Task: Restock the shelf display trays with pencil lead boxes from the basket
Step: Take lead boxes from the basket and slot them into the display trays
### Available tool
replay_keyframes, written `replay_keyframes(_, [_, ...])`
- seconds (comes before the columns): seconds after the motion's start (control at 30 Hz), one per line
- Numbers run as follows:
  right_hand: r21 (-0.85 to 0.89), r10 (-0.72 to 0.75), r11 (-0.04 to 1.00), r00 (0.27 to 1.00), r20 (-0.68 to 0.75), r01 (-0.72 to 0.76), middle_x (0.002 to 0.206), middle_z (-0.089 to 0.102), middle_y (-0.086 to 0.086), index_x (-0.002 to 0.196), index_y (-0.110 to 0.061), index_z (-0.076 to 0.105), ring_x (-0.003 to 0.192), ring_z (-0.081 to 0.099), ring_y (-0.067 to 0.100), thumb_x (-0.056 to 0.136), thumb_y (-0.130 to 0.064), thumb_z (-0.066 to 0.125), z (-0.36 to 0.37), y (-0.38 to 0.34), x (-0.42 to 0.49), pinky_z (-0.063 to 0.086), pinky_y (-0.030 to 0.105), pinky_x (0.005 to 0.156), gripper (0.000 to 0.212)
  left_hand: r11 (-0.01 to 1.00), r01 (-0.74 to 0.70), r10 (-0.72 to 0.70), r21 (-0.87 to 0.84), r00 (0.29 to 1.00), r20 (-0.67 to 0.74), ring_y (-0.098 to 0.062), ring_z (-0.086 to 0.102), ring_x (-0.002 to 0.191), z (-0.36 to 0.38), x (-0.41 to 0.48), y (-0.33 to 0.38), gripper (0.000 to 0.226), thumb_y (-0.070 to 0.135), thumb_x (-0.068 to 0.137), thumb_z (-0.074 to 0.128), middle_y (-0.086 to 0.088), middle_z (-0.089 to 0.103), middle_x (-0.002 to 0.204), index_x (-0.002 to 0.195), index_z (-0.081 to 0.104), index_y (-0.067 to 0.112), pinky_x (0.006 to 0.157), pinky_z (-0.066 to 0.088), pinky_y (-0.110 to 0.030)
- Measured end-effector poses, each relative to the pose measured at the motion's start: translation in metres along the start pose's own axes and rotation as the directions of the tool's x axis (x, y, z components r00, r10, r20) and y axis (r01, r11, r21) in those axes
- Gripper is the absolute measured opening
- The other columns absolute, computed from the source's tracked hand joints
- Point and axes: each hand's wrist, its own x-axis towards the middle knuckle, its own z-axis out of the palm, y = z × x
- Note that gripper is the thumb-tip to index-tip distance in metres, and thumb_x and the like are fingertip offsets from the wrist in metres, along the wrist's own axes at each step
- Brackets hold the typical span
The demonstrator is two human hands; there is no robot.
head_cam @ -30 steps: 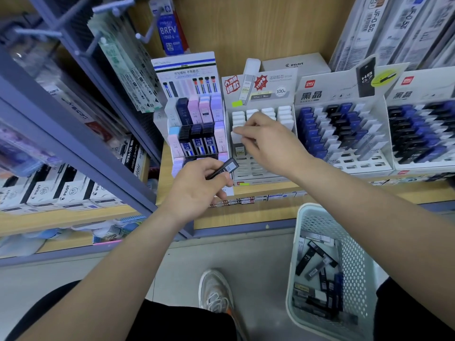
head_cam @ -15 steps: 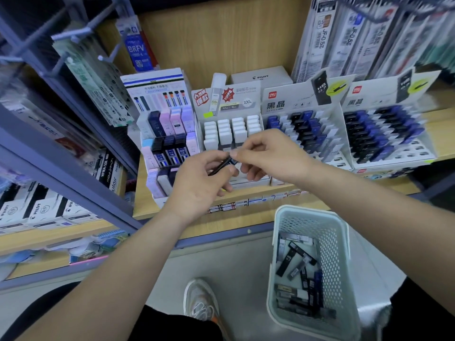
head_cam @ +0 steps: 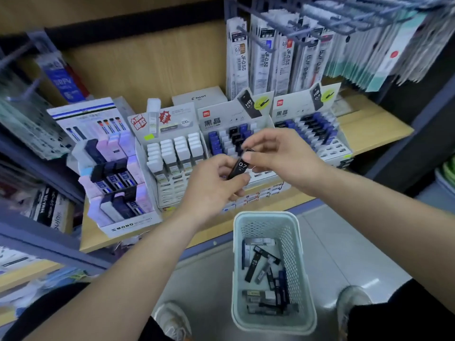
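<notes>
A black pencil lead box (head_cam: 239, 168) marked 0.7 is pinched between both hands in front of the shelf. My left hand (head_cam: 213, 187) grips its lower end; my right hand (head_cam: 275, 156) holds its upper end with thumb and fingertips. Behind them stands a white display tray (head_cam: 222, 119) with rows of blue and black lead boxes and some vacant slots. A second such tray (head_cam: 327, 143) stands to its right. On the floor below sits the pale green basket (head_cam: 258, 220) with several loose lead boxes inside.
Left of my hands stand a tray of white lead boxes (head_cam: 172, 153) and a MONO display (head_cam: 115, 183) of pastel cases. Refill packets hang on hooks (head_cam: 270, 57) above. The wooden shelf edge (head_cam: 369, 134) runs right. My shoes (head_cam: 352, 299) rest beside the basket.
My right hand left the white-box tray and joined my left hand on the black lead box. The view swung to the right, bringing the blue and black trays to the centre.
</notes>
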Motion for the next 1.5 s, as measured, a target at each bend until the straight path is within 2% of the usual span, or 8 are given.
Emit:
replay_keyframes(0.1, [-0.085,-0.025,0.996,0.991,-0.129,0.015,0.079,0.072,0.009,0.093,-0.015,0.068,0.068,0.067,0.018,0.084,-0.007,0.077,-0.038,0.005,-0.007,0.057,0.029,0.066,0.014,0.998,-0.034,0.031,0.06,0.999,0.042,-0.014,0.072,0.074,0.024,0.011,0.008,0.017,0.019,0.086,0.078,0.003,0.073,0.088,0.098,0.066,0.025,0.066,0.054,-0.024])
replay_keyframes(0.2, [-0.294,-0.076,0.956,0.972,-0.223,0.007,0.081,0.072,0.005,0.092,-0.017,0.071,0.068,0.065,0.008,0.084,-0.011,0.078,-0.086,0.01,-0.013,0.054,0.022,0.071,0.013,0.948,-0.125,0.104,0.293,0.991,0.087,0.001,0.065,0.078,0.045,0.021,0.01,0.021,0.033,0.087,0.076,0.014,0.069,0.095,0.105,0.065,0.031,0.073,0.053,-0.02])
replay_keyframes(0.3, [-0.516,-0.075,0.853,0.961,-0.266,-0.076,0.085,0.071,-0.003,0.092,-0.021,0.071,0.075,0.064,0.006,0.087,-0.011,0.075,-0.132,0.018,-0.019,0.049,0.011,0.071,0.012,0.886,-0.193,0.121,0.422,0.974,0.191,-0.004,0.062,0.096,0.066,0.031,0.012,0.031,0.036,0.09,0.072,0.014,0.065,0.11,0.118,0.062,0.028,0.085,0.05,-0.024])
replay_keyframes(0.43, [-0.659,-0.066,0.73,0.94,-0.334,-0.183,0.089,0.07,0.0,0.095,-0.02,0.072,0.084,0.066,0.014,0.088,-0.011,0.074,-0.178,0.032,-0.016,0.052,0.025,0.081,0.012,0.793,-0.262,0.122,0.551,0.953,0.277,-0.013,0.053,0.123,0.094,0.046,0.01,0.045,0.039,0.09,0.07,0.008,0.059,0.134,0.132,0.058,0.027,0.104,0.042,-0.031])
replay_keyframes(0.83, [-0.669,-0.056,0.733,0.968,-0.244,-0.126,0.093,0.07,0.005,0.096,-0.014,0.071,0.089,0.066,0.019,0.089,-0.006,0.071,-0.2,0.094,0.029,0.052,0.024,0.076,0.011,0.579,-0.338,0.092,0.742,0.931,0.352,-0.016,0.041,0.133,0.139,0.075,-0.016,0.052,0.04,0.096,0.058,0.007,0.048,0.145,0.144,0.047,0.026,0.103,0.04,-0.034])
replay_keyframes(0.93, [-0.681,-0.079,0.723,0.966,-0.248,-0.116,0.093,0.07,0.001,0.095,-0.02,0.07,0.088,0.066,0.015,0.089,-0.007,0.07,-0.2,0.099,0.034,0.053,0.025,0.077,0.014,0.589,-0.336,0.105,0.735,0.934,0.342,-0.015,0.041,0.132,0.139,0.078,-0.018,0.05,0.04,0.096,0.058,0.009,0.048,0.145,0.143,0.048,0.027,0.104,0.039,-0.033])
replay_keyframes(1.1, [-0.75,-0.056,0.654,0.982,-0.178,-0.099,0.092,0.07,-0.003,0.1,-0.018,0.072,0.087,0.065,0.012,0.092,-0.006,0.066,-0.199,0.095,0.037,0.039,0.007,0.068,0.015,0.638,-0.304,0.092,0.707,0.942,0.322,-0.014,0.044,0.13,0.136,0.082,-0.017,0.045,0.039,0.097,0.057,0.01,0.052,0.142,0.14,0.052,0.027,0.102,0.038,-0.032])
replay_keyframes(1.5, [-0.78,-0.088,0.618,0.977,-0.193,-0.098,0.099,0.06,-0.003,0.113,-0.016,0.071,0.091,0.064,0.015,0.091,-0.01,0.069,-0.179,0.105,0.039,0.045,0.021,0.078,0.022,0.661,-0.304,0.065,0.686,0.934,0.351,-0.014,0.043,0.132,0.133,0.08,-0.016,0.046,0.039,0.098,0.056,0.011,0.049,0.146,0.142,0.05,0.029,0.105,0.04,-0.035])
